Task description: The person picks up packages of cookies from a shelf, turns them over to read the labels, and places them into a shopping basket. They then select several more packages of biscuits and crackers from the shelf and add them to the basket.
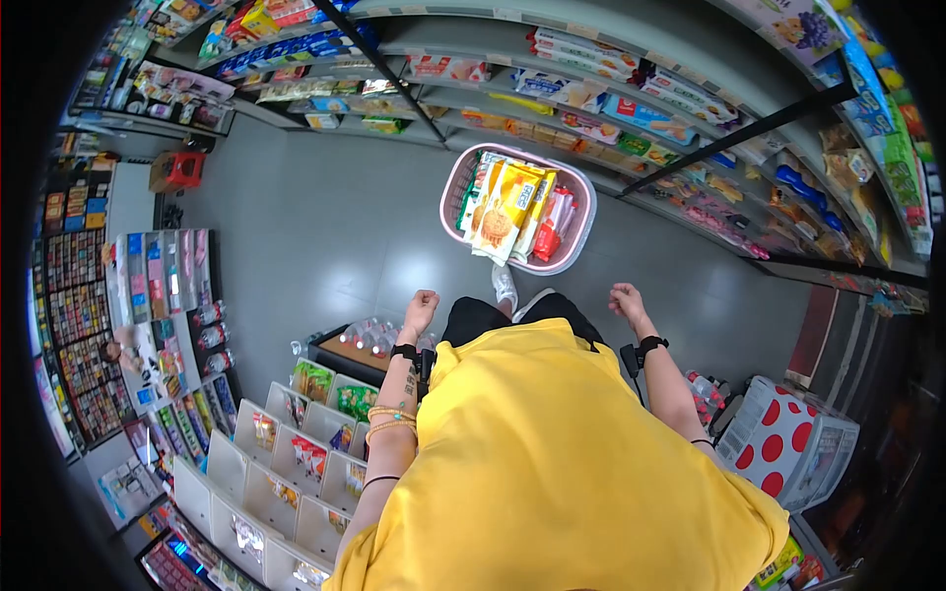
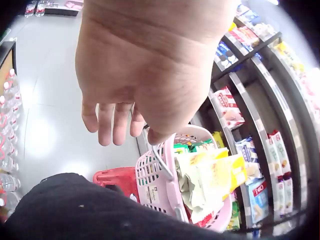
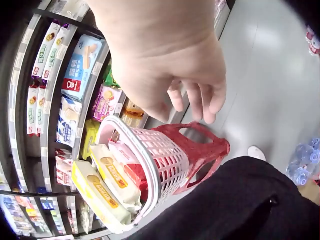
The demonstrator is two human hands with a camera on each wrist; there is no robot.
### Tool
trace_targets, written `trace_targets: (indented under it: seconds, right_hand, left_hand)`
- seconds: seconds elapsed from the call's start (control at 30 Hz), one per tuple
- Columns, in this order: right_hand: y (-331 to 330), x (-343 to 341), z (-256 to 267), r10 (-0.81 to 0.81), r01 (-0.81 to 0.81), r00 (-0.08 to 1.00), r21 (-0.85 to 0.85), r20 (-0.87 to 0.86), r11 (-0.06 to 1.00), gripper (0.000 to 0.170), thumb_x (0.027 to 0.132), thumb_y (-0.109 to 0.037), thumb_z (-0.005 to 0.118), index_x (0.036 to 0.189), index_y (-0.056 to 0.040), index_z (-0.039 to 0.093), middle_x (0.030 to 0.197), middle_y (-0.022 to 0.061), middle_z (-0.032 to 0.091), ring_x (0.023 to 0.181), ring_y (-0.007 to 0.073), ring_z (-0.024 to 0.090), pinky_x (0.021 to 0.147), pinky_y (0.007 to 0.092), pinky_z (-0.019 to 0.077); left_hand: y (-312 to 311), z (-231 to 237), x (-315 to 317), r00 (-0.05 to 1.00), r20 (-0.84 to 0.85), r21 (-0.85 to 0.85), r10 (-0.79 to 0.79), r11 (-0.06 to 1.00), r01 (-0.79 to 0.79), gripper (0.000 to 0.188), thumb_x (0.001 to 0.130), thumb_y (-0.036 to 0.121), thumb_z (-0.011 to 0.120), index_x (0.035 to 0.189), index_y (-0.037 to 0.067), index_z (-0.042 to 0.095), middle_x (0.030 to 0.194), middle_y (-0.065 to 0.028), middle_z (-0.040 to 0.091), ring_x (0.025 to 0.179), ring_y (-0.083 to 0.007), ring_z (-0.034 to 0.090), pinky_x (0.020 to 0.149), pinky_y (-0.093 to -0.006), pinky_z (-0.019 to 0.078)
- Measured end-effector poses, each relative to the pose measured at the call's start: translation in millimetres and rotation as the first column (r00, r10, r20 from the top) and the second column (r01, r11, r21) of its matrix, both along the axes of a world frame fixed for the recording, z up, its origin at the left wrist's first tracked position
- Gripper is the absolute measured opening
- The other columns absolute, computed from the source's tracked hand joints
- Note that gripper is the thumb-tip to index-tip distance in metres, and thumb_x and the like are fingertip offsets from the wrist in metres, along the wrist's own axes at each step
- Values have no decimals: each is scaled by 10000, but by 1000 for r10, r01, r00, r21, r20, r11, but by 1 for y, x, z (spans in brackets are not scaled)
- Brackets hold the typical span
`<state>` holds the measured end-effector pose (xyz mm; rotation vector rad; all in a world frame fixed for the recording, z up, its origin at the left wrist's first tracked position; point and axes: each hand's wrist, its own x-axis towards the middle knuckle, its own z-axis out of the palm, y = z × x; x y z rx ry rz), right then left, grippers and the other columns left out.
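My left hand (image 1: 422,310) and right hand (image 1: 625,298) hang apart and empty, fingers loosely bent, on the near side of a pink latticed plastic basket (image 3: 172,152) holding yellow-and-cream packets (image 1: 503,212) beside far grey shelves (image 1: 443,34); I judge no grasp made, and any grip on it calls for lowering both hands, packets kept steady

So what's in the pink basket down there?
In the pink basket are yellow-and-white packets, with red packs on one side and green packaging on the other. They cover the basket's floor, so anything lower down can't be seen.
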<state>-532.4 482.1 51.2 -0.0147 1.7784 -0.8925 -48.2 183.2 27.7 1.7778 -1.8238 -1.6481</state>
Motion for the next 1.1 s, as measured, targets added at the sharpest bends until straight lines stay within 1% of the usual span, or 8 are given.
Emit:
trace_targets:
  seconds: [0.17,0.37,0.43,0.57,0.83,0.9,1.0,1.1]
  right_hand:
    - [-54,29,27,82,-58,984,-153,158,987,386,886,-267,680,1223,-105,583,1014,25,678,853,120,660,725,261,507]
    - [-142,71,53,285,-157,928,-444,238,882,548,858,-288,727,1325,-83,527,1070,35,670,924,126,647,772,257,504]
    - [-169,79,51,326,-229,922,-385,207,894,639,860,-274,733,1393,-61,451,1131,54,631,953,141,642,807,270,508]
    - [-212,92,33,414,-399,910,-219,27,891,801,826,-273,774,1462,-40,346,1145,63,597,945,160,635,812,291,521]
    - [-255,132,-16,293,-298,916,26,-272,954,915,747,-314,855,1433,20,350,1156,131,619,1022,212,631,837,323,538]
    - [-255,144,-45,265,-305,913,-89,-311,948,879,757,-319,856,1422,3,379,1255,123,604,1107,236,611,906,343,531]
    - [-275,182,-14,9,-35,999,-527,-51,849,636,854,-207,772,1387,-50,464,1296,68,583,1131,222,601,963,377,513]
    - [-279,194,-17,-98,63,993,-398,-68,915,613,795,-237,805,1317,-54,540,1181,49,628,1005,186,622,791,336,530]
  left_hand:
    - [23,50,33,979,205,-10,10,1000,-8,384,915,311,657,1105,-21,622,995,-145,709,887,-203,676,778,-330,525]
    - [76,-10,146,944,330,47,19,998,-36,336,841,240,729,1032,-13,619,931,-109,711,877,-179,677,803,-315,529]
    - [85,29,134,937,333,94,106,985,-145,297,741,-21,731,1016,17,626,949,-91,714,857,-166,687,790,-308,550]
    - [80,36,147,928,282,139,243,947,-290,364,714,-75,750,1047,8,632,962,-100,728,839,-160,705,746,-293,570]
    - [-22,13,206,905,389,-26,171,984,-175,370,740,177,817,1035,11,667,803,-117,732,722,-184,718,681,-327,570]
    - [-47,-45,252,926,338,-123,167,983,-133,379,776,262,778,1043,19,663,766,-134,723,683,-220,715,678,-345,566]
    - [-99,-22,270,910,397,110,122,978,-179,466,775,319,760,1102,9,640,964,-174,715,924,-299,697,822,-383,548]
    - [-127,-29,303,930,349,-22,112,993,-112,467,800,383,717,1090,22,663,1012,-194,710,970,-330,686,845,-425,536]
